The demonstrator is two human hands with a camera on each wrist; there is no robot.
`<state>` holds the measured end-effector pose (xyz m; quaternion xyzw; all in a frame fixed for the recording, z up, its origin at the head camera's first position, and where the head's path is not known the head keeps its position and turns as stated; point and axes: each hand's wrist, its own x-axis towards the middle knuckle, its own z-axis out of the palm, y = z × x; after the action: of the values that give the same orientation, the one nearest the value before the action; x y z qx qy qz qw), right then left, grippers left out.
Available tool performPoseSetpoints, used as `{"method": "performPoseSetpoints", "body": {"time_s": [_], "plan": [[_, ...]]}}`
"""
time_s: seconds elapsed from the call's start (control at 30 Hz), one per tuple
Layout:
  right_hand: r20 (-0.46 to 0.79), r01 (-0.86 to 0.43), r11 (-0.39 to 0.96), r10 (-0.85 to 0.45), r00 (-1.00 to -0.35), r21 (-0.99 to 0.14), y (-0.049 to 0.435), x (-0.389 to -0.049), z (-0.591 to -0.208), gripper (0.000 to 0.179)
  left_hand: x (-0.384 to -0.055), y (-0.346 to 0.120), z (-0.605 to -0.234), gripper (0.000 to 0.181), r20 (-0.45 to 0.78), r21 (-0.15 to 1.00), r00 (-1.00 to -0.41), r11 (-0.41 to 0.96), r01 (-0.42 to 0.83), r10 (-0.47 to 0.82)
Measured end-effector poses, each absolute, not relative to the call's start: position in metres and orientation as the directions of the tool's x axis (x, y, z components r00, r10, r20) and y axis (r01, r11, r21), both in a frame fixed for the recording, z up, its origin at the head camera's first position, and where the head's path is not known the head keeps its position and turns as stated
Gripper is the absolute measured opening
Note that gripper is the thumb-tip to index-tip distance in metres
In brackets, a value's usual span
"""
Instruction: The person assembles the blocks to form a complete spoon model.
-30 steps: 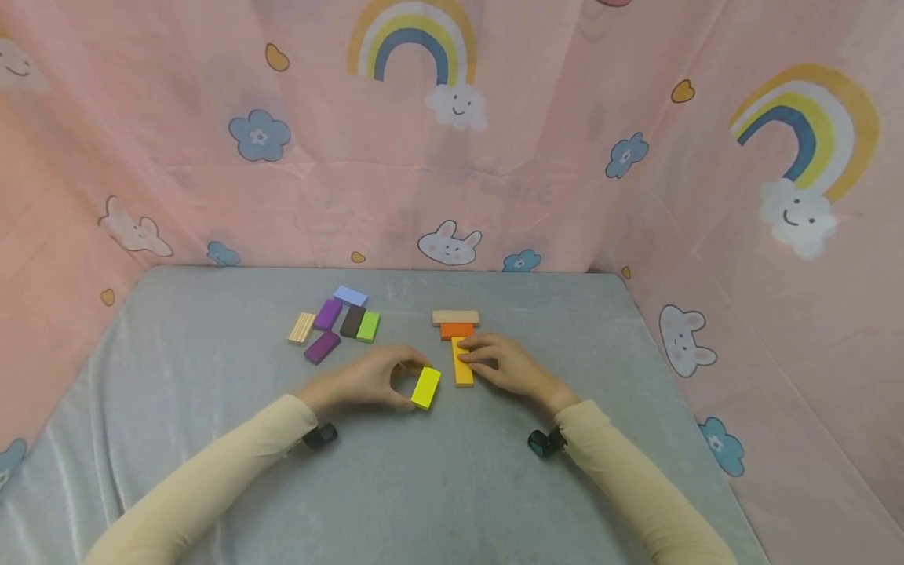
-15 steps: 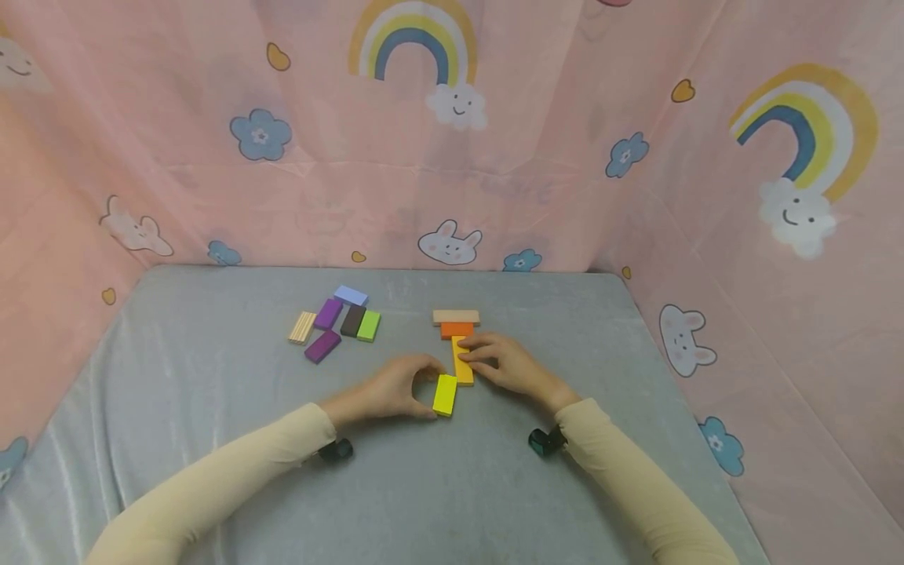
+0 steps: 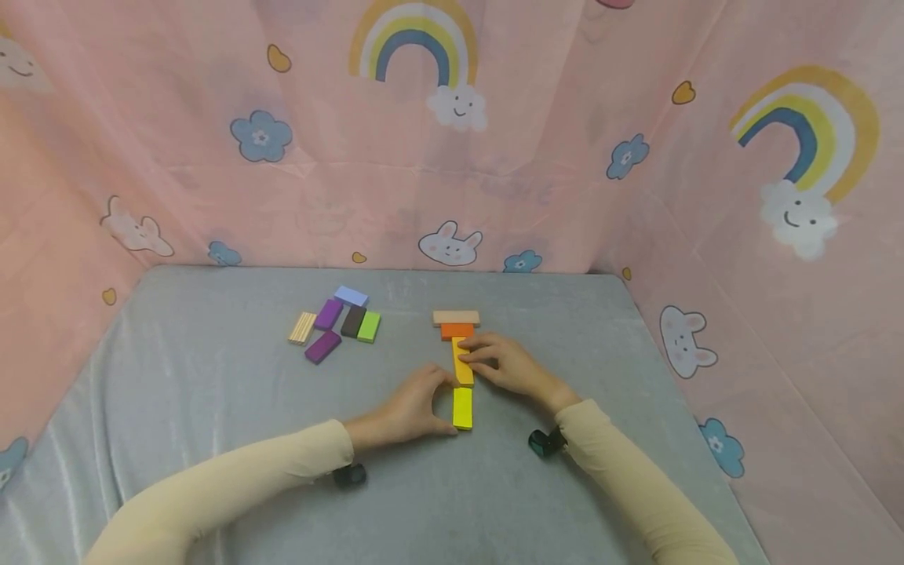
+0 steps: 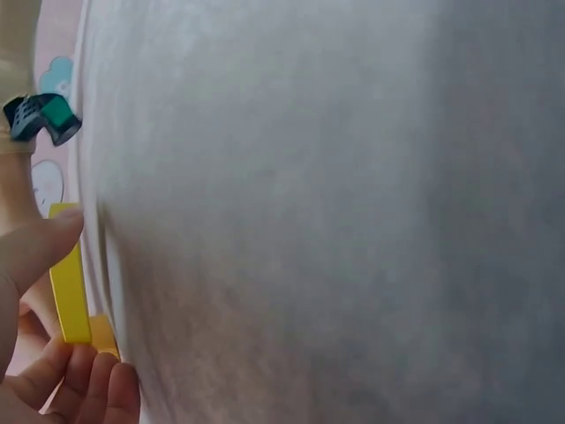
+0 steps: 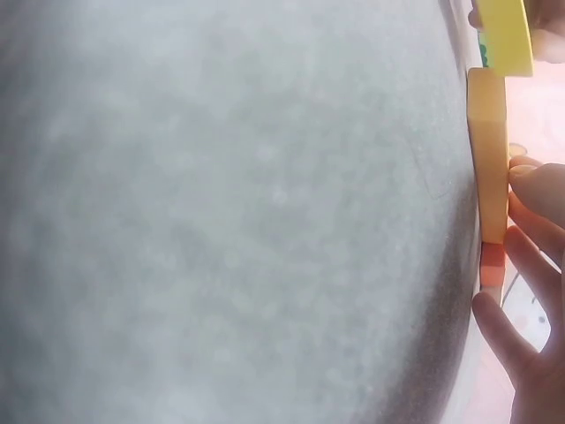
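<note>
at lower centre, the left hand point(image 3: 410, 406) pinches a bright yellow wood-like oblong block point(image 3: 462, 408); the right hand point(image 3: 512, 367), fingers loosely spread, touches a long amber wood-like block point(image 3: 463, 372) nearer mid-frame. an uneven release could tip the first against the second.

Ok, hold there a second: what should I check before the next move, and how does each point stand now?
1. Left hand has the yellow block: ok, pinched between thumb and fingers.
2. Yellow block lined up with the amber block: ok, roughly, in the head view.
3. Yellow block down on the grey cloth: not ok, the right wrist view shows it raised.
4. Yellow block touching the amber block: cannot tell.
5. Right hand on the amber block: ok, fingertips touch it.
6. Orange block between the beige block and the amber block: ok.
</note>
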<state>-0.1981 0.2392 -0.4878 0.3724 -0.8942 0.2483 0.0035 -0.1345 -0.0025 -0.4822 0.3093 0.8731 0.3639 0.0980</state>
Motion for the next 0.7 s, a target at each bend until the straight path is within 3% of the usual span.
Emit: {"method": "performPoseSetpoints", "body": {"time_s": [0.7], "plan": [[0.17,-0.637,0.613,-0.645,-0.745,-0.468,0.239,-0.196,-0.487,0.023,-0.134,0.012,-0.487,0.064,0.038,0.676,-0.817,0.587,0.446,0.575]]}}
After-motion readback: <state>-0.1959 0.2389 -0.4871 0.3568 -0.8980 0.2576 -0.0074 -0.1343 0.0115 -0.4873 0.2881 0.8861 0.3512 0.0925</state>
